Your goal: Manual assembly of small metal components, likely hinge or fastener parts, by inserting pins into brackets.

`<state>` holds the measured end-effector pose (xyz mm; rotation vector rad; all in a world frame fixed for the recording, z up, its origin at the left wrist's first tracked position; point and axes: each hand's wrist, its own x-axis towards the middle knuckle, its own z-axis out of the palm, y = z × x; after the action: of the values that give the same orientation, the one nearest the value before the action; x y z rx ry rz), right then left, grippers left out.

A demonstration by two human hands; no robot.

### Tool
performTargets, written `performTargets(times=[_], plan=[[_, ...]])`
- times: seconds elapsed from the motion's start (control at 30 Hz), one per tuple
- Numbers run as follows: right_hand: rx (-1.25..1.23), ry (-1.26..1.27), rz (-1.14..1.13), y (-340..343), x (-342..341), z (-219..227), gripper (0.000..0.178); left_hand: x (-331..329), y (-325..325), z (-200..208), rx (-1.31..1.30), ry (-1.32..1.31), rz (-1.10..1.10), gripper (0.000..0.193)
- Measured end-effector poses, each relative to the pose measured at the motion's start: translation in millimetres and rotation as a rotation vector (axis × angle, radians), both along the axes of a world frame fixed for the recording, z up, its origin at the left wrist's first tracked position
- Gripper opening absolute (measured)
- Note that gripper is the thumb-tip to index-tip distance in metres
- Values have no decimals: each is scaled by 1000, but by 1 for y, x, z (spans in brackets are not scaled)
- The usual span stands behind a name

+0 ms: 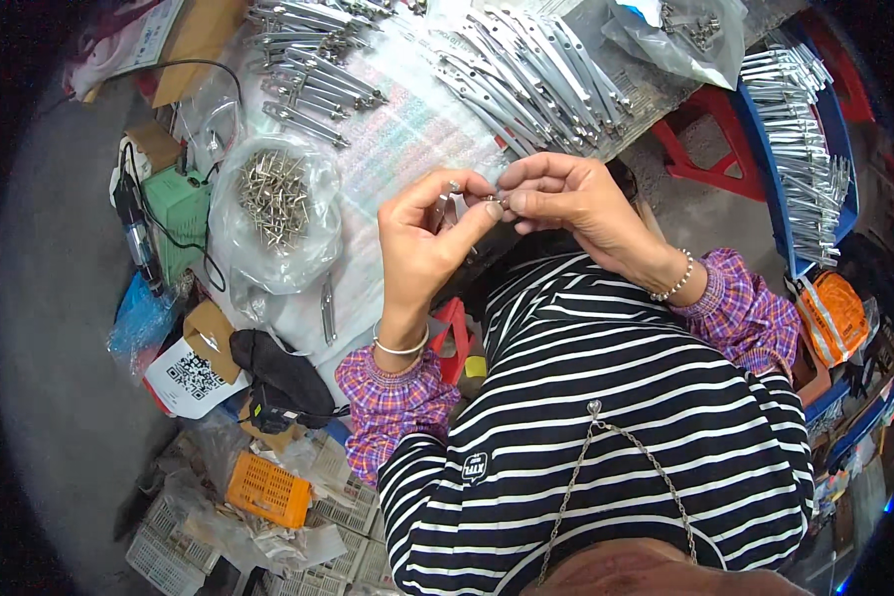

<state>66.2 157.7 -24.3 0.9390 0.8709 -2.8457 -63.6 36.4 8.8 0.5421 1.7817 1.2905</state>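
Observation:
In front of my chest, my two hands meet over small metal pieces. My left hand [419,238] is closed, its fingers curled round a shiny metal part [451,213] that is mostly hidden. My right hand [588,207] pinches a tiny metal fastener [504,202] between thumb and fingertip, right against the left thumb; its exact kind is too small to make out. Just beyond the hands lies a row of long silver metal arms [526,74]. To the left, a clear plastic bag [313,238] holds a heap of metal screws [274,199].
More metal arms [313,74] lie at the far left of the table. A blue crate [775,214] full of them stands at right, near a red stool [710,144]. A green box [177,214] and a corded power screwdriver [134,223] sit left. An orange basket [268,490] is below.

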Motion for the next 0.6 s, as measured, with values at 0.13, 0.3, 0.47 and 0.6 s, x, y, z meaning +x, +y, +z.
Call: performTargets(times=[0.13, 0.3, 0.47, 0.6], plan=[[49, 30, -14, 0, 1, -1, 22, 3, 2, 4, -42, 149, -55, 12], [131, 43, -4, 1, 2, -3, 22, 2, 4, -2, 7, 351, -130, 13], [176, 49, 55, 7, 2, -6, 23, 6, 8, 3, 93, 463, -192, 13], [112, 72, 130, 12, -1, -1, 23, 8, 7, 6, 100, 453, -179, 13]])
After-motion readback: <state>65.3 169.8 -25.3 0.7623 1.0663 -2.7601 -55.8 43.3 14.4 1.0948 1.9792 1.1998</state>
